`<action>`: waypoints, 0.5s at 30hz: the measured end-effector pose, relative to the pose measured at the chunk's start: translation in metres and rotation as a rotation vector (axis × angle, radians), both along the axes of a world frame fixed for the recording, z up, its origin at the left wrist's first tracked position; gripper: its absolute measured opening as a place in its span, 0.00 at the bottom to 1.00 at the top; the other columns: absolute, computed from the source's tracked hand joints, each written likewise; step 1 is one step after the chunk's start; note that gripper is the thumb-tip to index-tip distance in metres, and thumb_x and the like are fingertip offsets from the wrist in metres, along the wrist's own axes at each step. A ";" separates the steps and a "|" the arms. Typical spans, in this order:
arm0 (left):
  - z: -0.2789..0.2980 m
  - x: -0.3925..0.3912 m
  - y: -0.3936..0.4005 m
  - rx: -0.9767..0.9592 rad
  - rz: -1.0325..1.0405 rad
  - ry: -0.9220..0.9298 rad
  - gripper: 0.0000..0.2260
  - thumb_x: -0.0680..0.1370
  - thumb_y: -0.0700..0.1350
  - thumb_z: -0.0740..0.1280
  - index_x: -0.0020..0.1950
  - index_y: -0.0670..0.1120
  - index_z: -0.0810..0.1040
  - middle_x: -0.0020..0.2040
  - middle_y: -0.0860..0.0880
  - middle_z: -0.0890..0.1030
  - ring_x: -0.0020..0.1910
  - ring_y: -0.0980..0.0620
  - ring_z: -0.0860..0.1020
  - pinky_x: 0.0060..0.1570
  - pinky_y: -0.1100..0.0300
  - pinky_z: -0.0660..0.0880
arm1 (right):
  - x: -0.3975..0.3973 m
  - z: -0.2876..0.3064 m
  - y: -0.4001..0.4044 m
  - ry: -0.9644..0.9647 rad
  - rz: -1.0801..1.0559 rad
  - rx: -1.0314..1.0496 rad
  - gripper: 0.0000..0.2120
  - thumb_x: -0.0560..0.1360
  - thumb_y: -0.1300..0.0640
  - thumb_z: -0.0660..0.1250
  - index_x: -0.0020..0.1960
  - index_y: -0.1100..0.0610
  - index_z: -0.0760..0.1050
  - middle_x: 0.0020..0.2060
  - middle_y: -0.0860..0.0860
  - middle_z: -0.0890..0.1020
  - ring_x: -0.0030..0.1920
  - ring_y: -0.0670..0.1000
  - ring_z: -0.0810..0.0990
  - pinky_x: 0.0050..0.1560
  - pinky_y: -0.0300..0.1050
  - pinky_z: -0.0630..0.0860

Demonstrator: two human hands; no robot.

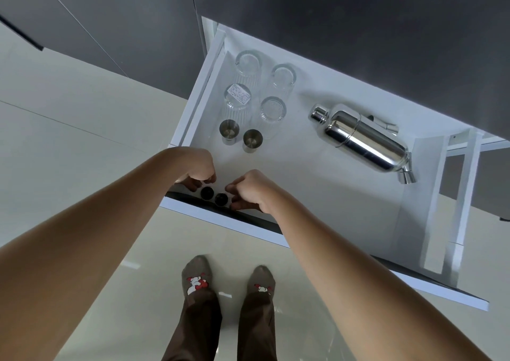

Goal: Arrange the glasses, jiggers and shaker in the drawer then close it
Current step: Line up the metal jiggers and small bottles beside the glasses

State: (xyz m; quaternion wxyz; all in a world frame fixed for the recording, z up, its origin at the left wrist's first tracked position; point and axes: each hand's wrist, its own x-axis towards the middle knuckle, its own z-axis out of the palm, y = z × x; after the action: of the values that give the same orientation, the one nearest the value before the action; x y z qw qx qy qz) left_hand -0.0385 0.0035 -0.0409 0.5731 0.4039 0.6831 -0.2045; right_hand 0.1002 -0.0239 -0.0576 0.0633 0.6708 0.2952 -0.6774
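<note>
- The white drawer point(345, 203) is pulled fully out from under dark cabinet fronts point(358, 29); its front edge lies nearest the person's feet point(198, 277), its left wall runs along the pale floor point(82, 139).
- Open drawer floor is left across the middle and the right front portion; the left side and the right rear are occupied.
- The left hand point(194, 167) is placed at the front left corner of the drawer, fingers curled narrowly around the nearer-left dark jigger point(207, 192); actual contact is hidden by the fingers and cannot be confirmed.
- The right hand point(252, 192) is set just beside it, thumb and fingertips pinched close at the second dark jigger point(221, 199); a firm grip cannot be told.
- The two dark jiggers stand upright, touching or nearly so, against the front edge.
- Two steel jiggers point(229, 131) point(252, 139) stand upright behind them, mouths up, near the left wall.
- Four clear ribbed glasses point(271, 110) are arranged two by two toward the rear left corner; one point(238, 97) bears a label.
- The polished shaker point(364, 142) lies on its side toward the right rear, cap pointed at the glasses, a further jigger-like steel piece point(407, 177) at its base.
</note>
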 end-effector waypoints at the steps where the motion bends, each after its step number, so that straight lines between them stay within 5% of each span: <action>1: 0.002 0.001 0.002 0.021 -0.038 0.004 0.08 0.79 0.35 0.60 0.53 0.36 0.79 0.48 0.40 0.75 0.45 0.44 0.76 0.46 0.56 0.77 | 0.004 0.000 -0.001 0.004 0.006 0.015 0.11 0.77 0.65 0.64 0.57 0.66 0.77 0.43 0.56 0.76 0.35 0.53 0.80 0.52 0.51 0.82; 4: 0.016 0.006 0.011 0.104 -0.141 0.013 0.08 0.79 0.41 0.62 0.40 0.41 0.73 0.39 0.45 0.71 0.37 0.48 0.69 0.36 0.60 0.68 | 0.023 0.006 -0.003 0.038 0.059 0.116 0.11 0.77 0.58 0.65 0.58 0.59 0.79 0.50 0.54 0.77 0.41 0.54 0.80 0.51 0.47 0.82; 8: 0.050 0.029 0.026 0.200 -0.361 -0.073 0.14 0.79 0.51 0.63 0.54 0.41 0.79 0.56 0.44 0.75 0.55 0.44 0.78 0.58 0.52 0.73 | 0.072 0.032 -0.001 0.044 0.100 0.352 0.13 0.76 0.55 0.66 0.59 0.55 0.79 0.53 0.54 0.83 0.43 0.52 0.81 0.53 0.48 0.80; 10: 0.067 0.054 0.032 0.330 -0.382 -0.158 0.15 0.78 0.51 0.65 0.60 0.43 0.80 0.62 0.45 0.77 0.61 0.44 0.77 0.65 0.50 0.72 | 0.109 0.046 0.003 -0.060 0.122 0.551 0.12 0.76 0.56 0.66 0.58 0.54 0.79 0.53 0.53 0.84 0.45 0.48 0.81 0.55 0.41 0.78; 13: 0.083 0.105 0.039 0.613 -0.350 -0.309 0.12 0.77 0.50 0.67 0.55 0.45 0.81 0.56 0.45 0.82 0.56 0.46 0.79 0.65 0.52 0.73 | 0.171 0.059 0.013 -0.293 0.065 0.803 0.10 0.76 0.59 0.66 0.55 0.57 0.81 0.51 0.52 0.85 0.45 0.43 0.79 0.44 0.21 0.70; 15: 0.079 0.140 0.047 0.774 -0.341 -0.346 0.11 0.77 0.49 0.65 0.56 0.46 0.81 0.55 0.45 0.83 0.55 0.47 0.79 0.61 0.56 0.73 | 0.211 0.061 0.019 -0.478 0.024 0.880 0.09 0.76 0.59 0.64 0.53 0.57 0.81 0.49 0.51 0.84 0.45 0.45 0.79 0.41 0.22 0.69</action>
State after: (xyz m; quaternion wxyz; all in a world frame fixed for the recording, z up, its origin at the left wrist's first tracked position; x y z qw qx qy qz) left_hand 0.1015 0.0506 0.0381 0.4436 0.7235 0.5270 0.0449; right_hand 0.3112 -0.0049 0.0030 -0.1522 0.7669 0.5378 -0.3154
